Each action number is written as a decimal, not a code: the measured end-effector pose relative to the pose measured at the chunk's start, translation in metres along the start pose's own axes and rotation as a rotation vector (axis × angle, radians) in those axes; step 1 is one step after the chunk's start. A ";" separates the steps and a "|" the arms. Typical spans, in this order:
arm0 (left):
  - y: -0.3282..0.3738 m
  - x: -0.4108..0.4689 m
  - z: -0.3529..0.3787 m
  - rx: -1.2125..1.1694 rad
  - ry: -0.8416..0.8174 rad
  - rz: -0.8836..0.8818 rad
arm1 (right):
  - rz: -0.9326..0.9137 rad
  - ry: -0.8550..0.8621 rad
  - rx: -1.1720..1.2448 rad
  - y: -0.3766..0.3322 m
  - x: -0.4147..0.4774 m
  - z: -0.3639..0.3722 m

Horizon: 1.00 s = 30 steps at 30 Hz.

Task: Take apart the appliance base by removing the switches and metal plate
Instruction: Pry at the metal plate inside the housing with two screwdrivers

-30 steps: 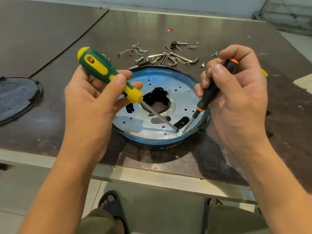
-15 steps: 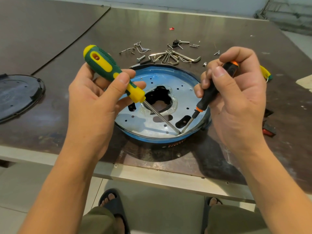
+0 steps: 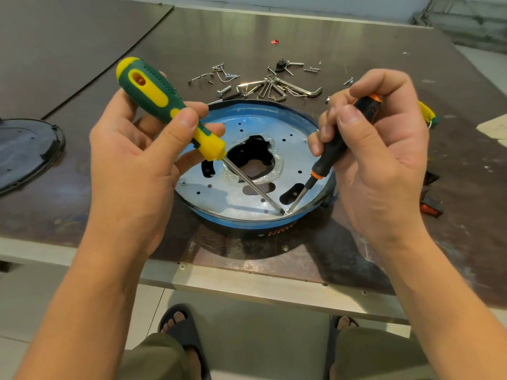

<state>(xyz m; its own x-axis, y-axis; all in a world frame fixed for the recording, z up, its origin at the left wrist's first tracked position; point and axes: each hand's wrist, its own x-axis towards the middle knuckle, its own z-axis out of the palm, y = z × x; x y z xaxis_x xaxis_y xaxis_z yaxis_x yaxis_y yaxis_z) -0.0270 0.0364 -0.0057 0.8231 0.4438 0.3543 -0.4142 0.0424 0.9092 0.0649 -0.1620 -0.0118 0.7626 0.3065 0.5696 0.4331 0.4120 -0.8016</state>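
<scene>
Blue appliance base [image 3: 233,224] on table [image 3: 82,209], near its front edge; perforated metal plate [image 3: 236,200] seated inside.
Far left: black round cover [image 3: 27,152]. Left hand [image 3: 137,165] clenched round green-yellow screwdriver [image 3: 164,105]; right hand [image 3: 384,165] clenched round black-orange screwdriver [image 3: 337,144]; both tips meet at the plate's near rim. Behind base: loose screws and hex keys [image 3: 279,89]. Far right: red switch [image 3: 432,208], lying apart from the base. Orange lettering [image 3: 282,228] on base front, unreadable.
</scene>
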 end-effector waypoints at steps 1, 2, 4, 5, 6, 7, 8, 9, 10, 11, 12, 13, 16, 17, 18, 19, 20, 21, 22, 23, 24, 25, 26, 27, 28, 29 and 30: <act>0.000 0.000 0.001 -0.004 0.001 0.004 | -0.005 -0.002 -0.005 0.000 0.000 0.000; 0.000 0.000 0.001 -0.005 0.001 0.011 | -0.008 -0.005 -0.012 -0.001 0.000 0.000; -0.001 0.000 0.001 -0.001 -0.002 0.024 | -0.014 -0.015 -0.028 -0.001 0.000 -0.001; -0.001 -0.001 0.002 -0.001 -0.005 0.026 | -0.016 -0.019 -0.030 -0.001 -0.001 -0.002; -0.001 -0.001 0.002 -0.002 -0.008 0.025 | -0.018 -0.024 -0.027 -0.001 -0.001 -0.002; -0.001 -0.001 0.002 -0.005 -0.009 0.021 | -0.021 -0.031 -0.020 -0.001 -0.001 -0.002; -0.001 -0.001 0.002 -0.007 -0.011 0.018 | -0.022 -0.038 -0.012 -0.001 -0.001 -0.001; -0.001 -0.001 0.002 -0.007 -0.011 0.016 | -0.021 -0.045 -0.004 0.000 -0.001 -0.001; 0.000 -0.001 0.002 -0.005 -0.011 0.014 | -0.018 -0.050 0.004 0.000 -0.001 0.000; -0.001 0.000 0.002 -0.004 -0.012 0.011 | -0.014 -0.052 0.011 0.001 -0.001 0.000; -0.001 0.000 0.001 -0.007 -0.012 0.007 | -0.012 -0.053 0.016 0.001 -0.001 0.000; -0.002 0.001 0.001 -0.013 -0.010 0.000 | -0.012 -0.056 0.018 0.001 -0.002 0.000; -0.005 0.002 -0.001 -0.039 0.008 -0.032 | -0.025 -0.058 -0.015 0.002 -0.001 -0.001; -0.006 0.002 -0.002 -0.048 0.013 -0.046 | -0.034 -0.052 -0.035 0.002 -0.001 -0.001; -0.007 0.003 -0.003 -0.055 0.018 -0.062 | -0.046 -0.045 -0.053 0.003 0.000 -0.001; -0.009 0.003 -0.003 -0.057 0.024 -0.078 | -0.057 -0.038 -0.069 0.004 0.001 -0.002; -0.010 0.003 -0.004 -0.049 0.031 -0.090 | -0.067 -0.031 -0.084 0.005 0.001 -0.002; -0.011 0.003 -0.004 -0.030 0.038 -0.095 | -0.072 -0.024 -0.095 0.005 0.002 -0.003; -0.012 0.004 -0.004 -0.001 0.044 -0.091 | -0.068 -0.015 -0.101 0.006 0.003 -0.004; -0.013 0.004 -0.004 0.031 0.048 -0.081 | -0.057 -0.005 -0.103 0.006 0.003 -0.005; -0.014 0.004 -0.004 0.056 0.052 -0.070 | -0.044 0.005 -0.100 0.006 0.004 -0.006; -0.014 0.005 -0.004 0.069 0.057 -0.064 | -0.032 0.014 -0.095 0.007 0.004 -0.006; -0.014 0.006 -0.004 0.075 0.064 -0.061 | -0.020 0.022 -0.089 0.007 0.004 -0.005; -0.014 0.007 -0.005 0.080 0.068 -0.062 | -0.010 0.027 -0.083 0.007 0.004 -0.005; -0.015 0.007 -0.006 0.084 0.068 -0.067 | 0.002 0.030 -0.075 0.007 0.003 -0.005; -0.015 0.007 -0.006 0.086 0.065 -0.069 | 0.009 0.030 -0.066 0.007 0.002 -0.005; -0.015 0.008 -0.008 0.088 0.064 -0.065 | 0.012 0.025 -0.059 0.007 0.002 -0.005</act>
<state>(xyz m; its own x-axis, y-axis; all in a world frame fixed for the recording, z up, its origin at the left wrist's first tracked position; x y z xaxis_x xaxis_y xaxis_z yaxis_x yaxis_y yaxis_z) -0.0172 0.0460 -0.0182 0.8192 0.4994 0.2820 -0.3231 -0.0043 0.9464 0.0721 -0.1630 -0.0174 0.7794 0.2887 0.5560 0.4511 0.3571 -0.8179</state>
